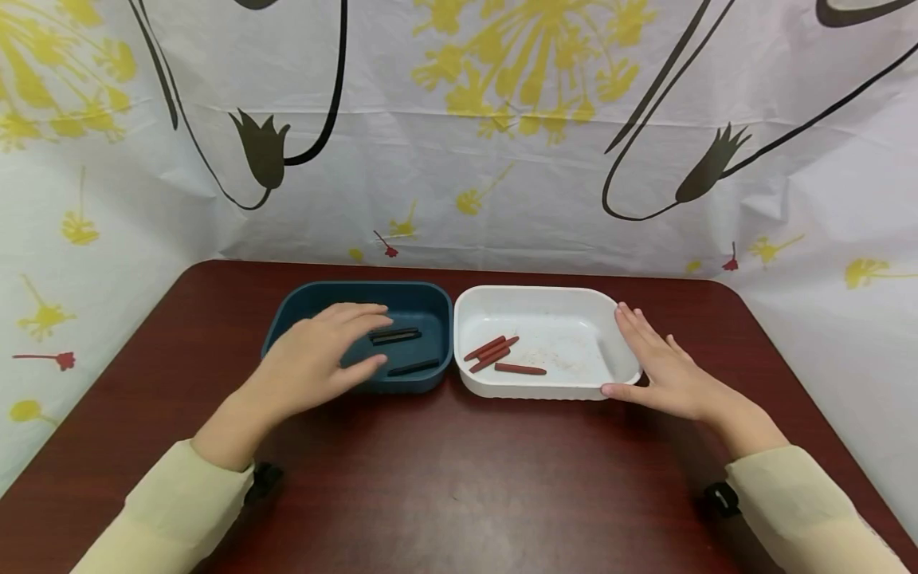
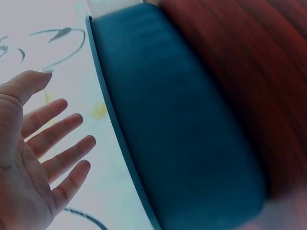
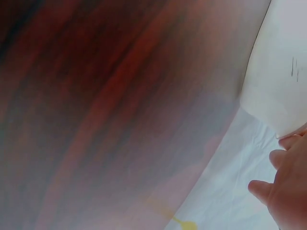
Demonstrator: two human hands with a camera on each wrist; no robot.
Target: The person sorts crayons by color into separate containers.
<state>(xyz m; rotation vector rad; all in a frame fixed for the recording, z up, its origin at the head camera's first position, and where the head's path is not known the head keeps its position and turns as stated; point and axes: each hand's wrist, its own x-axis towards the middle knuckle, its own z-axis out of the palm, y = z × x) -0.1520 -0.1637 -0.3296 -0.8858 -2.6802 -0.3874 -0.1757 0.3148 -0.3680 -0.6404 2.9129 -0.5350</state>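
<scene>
A dark blue tray (image 1: 344, 290) and a white tray (image 1: 545, 391) stand side by side on the table. My left hand (image 1: 315, 359) hovers over the left part of the blue tray, its fingers spread and holding nothing; the left wrist view also shows the palm with fingers apart. Black crayons (image 1: 413, 367) lie in the blue tray, partly near my fingertips. In the white tray lie several dark red crayons (image 1: 520, 369). My right hand (image 1: 670, 375) rests against the white tray's right end, fingers straight at the rim and thumb at the front corner.
The dark red-brown wooden table (image 1: 459, 478) has rounded back corners. Behind it and at both sides hangs a white cloth (image 1: 402, 159) with yellow and grey flower prints. Reddish crumbs dot the white tray's floor. Both wrists wear black straps.
</scene>
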